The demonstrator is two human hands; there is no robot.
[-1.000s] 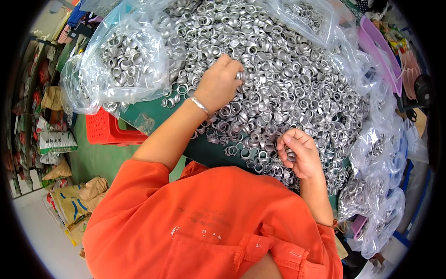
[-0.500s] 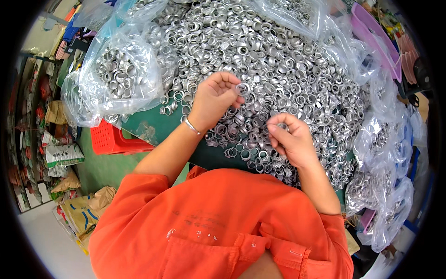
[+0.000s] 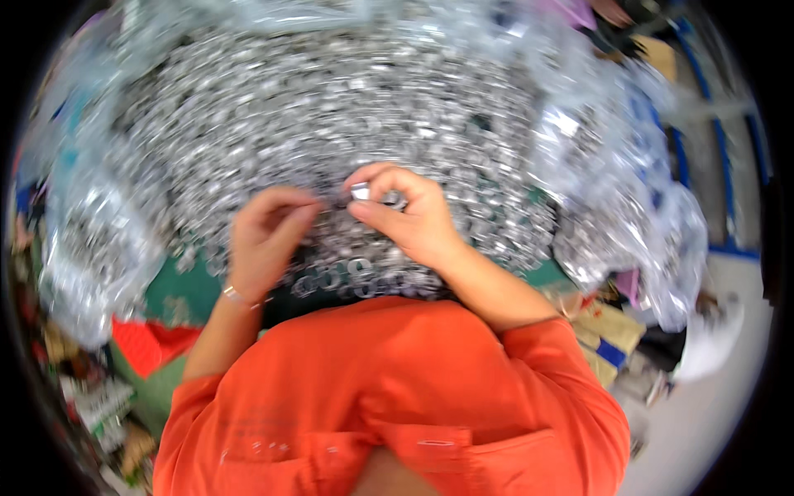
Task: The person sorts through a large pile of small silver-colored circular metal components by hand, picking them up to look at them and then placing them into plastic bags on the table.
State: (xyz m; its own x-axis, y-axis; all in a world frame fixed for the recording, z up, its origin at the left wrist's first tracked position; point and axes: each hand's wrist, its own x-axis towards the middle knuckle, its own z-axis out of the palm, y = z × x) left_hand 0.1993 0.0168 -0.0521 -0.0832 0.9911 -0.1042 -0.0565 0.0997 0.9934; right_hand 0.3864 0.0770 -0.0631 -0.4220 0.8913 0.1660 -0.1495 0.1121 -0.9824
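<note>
A wide heap of silver metal rings [image 3: 331, 107] covers the green work table [image 3: 175, 289], smeared by motion. My right hand [image 3: 413, 217] is over the near part of the heap, pinching a shiny metal ring [image 3: 360, 191] between thumb and fingers. Another ring [image 3: 394, 199] shows within the curl of that hand; whether it is held or lies behind, I cannot tell. To its left is my left hand [image 3: 266, 236], with a bracelet at the wrist. Its thumb and forefinger come together in a pinch, and blur hides whatever is between them.
Clear plastic bags [image 3: 91, 256] of metal pieces flank the heap on the left, with more bags [image 3: 616, 240] on the right. A red plastic basket [image 3: 149, 345] is at the lower left. On the right floor lie a brown package [image 3: 608, 331] and white sheeting [image 3: 707, 339].
My view has swung rightward, blurring the heap. My hands have come closer together at similar height; a ring now shows clearly in my right fingertips.
</note>
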